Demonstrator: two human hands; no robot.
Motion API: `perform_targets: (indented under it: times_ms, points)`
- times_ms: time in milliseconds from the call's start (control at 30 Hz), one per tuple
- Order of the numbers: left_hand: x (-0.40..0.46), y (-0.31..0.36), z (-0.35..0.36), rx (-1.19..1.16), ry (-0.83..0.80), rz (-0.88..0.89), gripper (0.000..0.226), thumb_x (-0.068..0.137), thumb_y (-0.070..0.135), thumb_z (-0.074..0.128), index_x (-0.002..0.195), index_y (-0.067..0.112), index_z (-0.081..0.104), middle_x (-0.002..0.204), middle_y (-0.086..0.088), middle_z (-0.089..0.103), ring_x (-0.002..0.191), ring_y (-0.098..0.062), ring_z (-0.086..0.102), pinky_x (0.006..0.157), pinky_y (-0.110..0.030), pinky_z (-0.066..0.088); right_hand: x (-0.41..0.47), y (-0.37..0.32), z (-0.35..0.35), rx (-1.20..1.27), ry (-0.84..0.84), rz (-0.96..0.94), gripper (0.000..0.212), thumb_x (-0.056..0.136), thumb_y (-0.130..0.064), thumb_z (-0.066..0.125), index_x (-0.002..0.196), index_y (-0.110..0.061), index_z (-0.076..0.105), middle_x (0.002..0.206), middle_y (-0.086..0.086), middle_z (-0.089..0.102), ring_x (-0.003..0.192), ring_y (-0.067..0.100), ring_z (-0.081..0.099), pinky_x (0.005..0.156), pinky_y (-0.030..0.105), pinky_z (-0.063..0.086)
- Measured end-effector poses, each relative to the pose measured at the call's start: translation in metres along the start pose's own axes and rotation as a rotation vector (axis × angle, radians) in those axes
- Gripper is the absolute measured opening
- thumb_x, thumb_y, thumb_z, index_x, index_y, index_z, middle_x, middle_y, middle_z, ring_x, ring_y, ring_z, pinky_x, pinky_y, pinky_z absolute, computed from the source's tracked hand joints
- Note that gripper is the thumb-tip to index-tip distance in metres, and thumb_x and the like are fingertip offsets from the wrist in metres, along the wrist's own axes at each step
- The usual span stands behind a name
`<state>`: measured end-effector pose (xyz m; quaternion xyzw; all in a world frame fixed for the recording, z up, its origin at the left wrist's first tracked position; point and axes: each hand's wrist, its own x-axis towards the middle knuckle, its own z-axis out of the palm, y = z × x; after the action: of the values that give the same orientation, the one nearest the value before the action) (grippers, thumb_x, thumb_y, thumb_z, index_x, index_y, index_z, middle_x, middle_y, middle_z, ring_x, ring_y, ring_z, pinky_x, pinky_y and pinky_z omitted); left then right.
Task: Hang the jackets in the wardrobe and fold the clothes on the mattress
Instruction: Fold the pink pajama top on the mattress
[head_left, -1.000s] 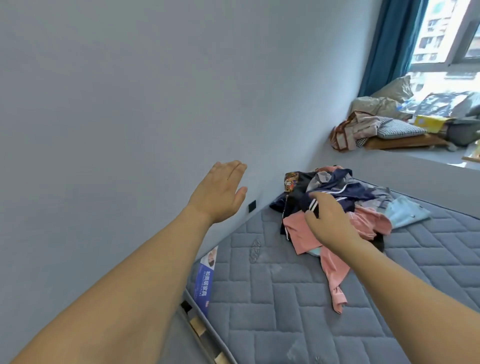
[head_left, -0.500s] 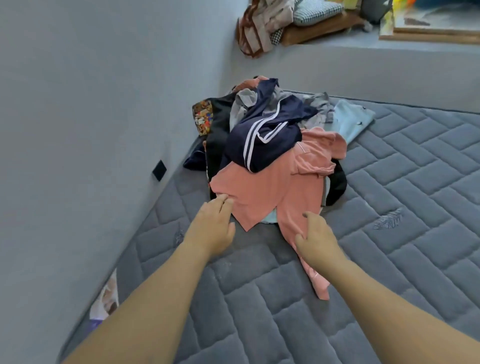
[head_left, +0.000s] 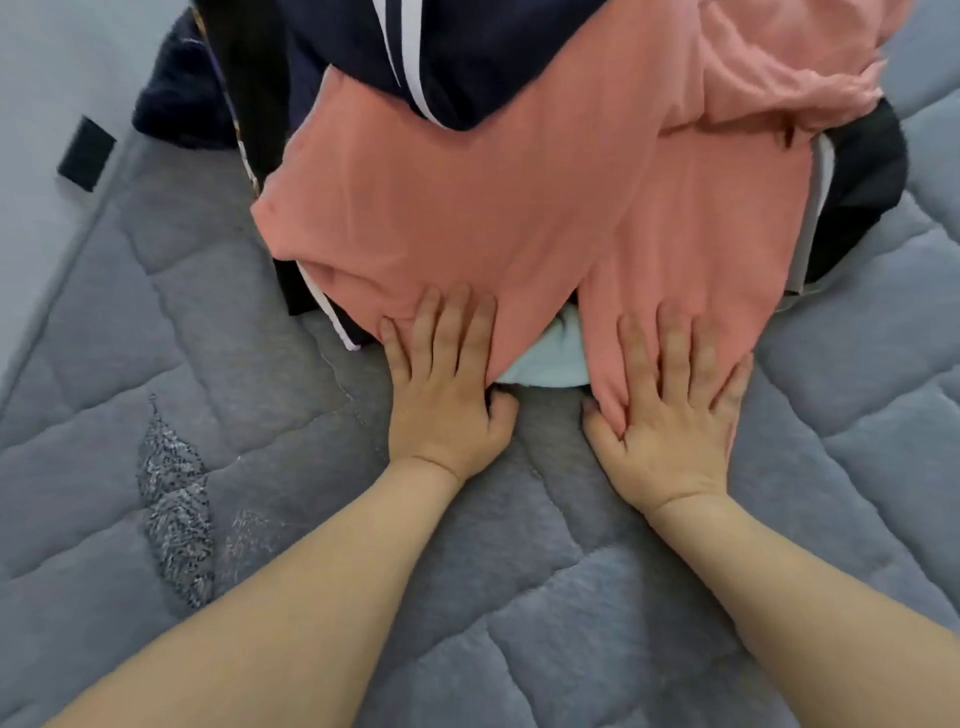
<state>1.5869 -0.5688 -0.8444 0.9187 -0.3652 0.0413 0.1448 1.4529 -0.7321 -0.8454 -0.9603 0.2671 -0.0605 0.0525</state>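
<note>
Two hands lie on the near edge of the pink garment (head_left: 519, 208) in the head view — the left hand (head_left: 447, 384) with fingers laid flat on its left hem and thumb tucked at the edge, the right hand (head_left: 670, 410) spread wide, pressing its right flap onto the grey mattress (head_left: 260, 467). By my reading, the folding step is only starting: next the pink piece must be pinched and drawn toward the person, free of the navy striped jacket (head_left: 441, 57) that overlaps its far side.
</note>
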Motion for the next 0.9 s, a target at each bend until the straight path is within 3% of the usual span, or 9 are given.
perform_targets:
  times_ms: [133,467,667,800,867,900]
  points:
    - [0.001,0.004,-0.007,-0.001,-0.014,-0.009,0.085,0.072,0.024,0.049,0.153,0.013,0.027,0.159,-0.008,0.023,0.149,-0.033,0.014,0.117,-0.064,-0.004,-0.002,-0.007,-0.013,0.004,-0.042,0.023,0.083,0.079,-0.049,0.045,0.154,-0.028,0.017,0.162,0.011,0.016,0.147,0.039,0.013,0.112,0.071,0.006]
    - [-0.003,0.003,-0.002,0.051,-0.019,0.005,0.081,0.076,0.016,0.053,0.152,0.014,0.026,0.158,-0.008,0.024,0.148,-0.032,0.016,0.118,-0.063,-0.004,-0.004,-0.007,-0.006,0.041,-0.062,0.019,0.082,0.077,-0.041,0.041,0.154,-0.028,0.015,0.160,0.010,0.012,0.146,0.041,0.011,0.111,0.072,0.002]
    - [-0.004,0.004,-0.004,0.013,0.006,0.013,0.077,0.078,0.011,0.046,0.153,0.011,0.028,0.158,-0.010,0.029,0.149,-0.032,0.017,0.119,-0.060,-0.005,-0.006,-0.005,-0.004,0.040,-0.048,0.005,0.083,0.082,-0.040,0.038,0.156,-0.033,0.001,0.163,0.008,0.007,0.149,0.038,0.006,0.114,0.067,-0.004]
    - [-0.006,0.005,-0.011,-0.082,0.027,0.003,0.075,0.076,0.004,0.040,0.151,0.005,0.035,0.157,-0.011,0.034,0.149,-0.033,0.019,0.121,-0.055,-0.001,-0.008,-0.006,-0.010,0.038,-0.006,0.002,0.078,0.084,-0.039,0.037,0.156,-0.030,0.011,0.164,0.008,0.012,0.150,0.036,0.009,0.115,0.066,-0.002]
    - [-0.009,0.010,-0.017,-0.133,0.043,0.014,0.073,0.074,-0.003,0.040,0.146,-0.001,0.041,0.152,-0.016,0.041,0.145,-0.038,0.028,0.120,-0.056,0.012,-0.010,-0.006,-0.019,0.062,0.059,-0.001,0.069,0.084,-0.030,0.039,0.152,-0.024,0.032,0.158,0.009,0.030,0.145,0.036,0.024,0.115,0.064,0.004]
    - [-0.013,0.013,-0.021,-0.151,0.043,0.003,0.072,0.072,-0.008,0.041,0.144,-0.003,0.044,0.149,-0.019,0.045,0.143,-0.039,0.033,0.119,-0.056,0.020,-0.012,-0.007,-0.024,0.095,0.114,-0.015,0.058,0.083,-0.023,0.042,0.141,-0.016,0.050,0.147,0.012,0.046,0.135,0.037,0.040,0.115,0.064,0.014]
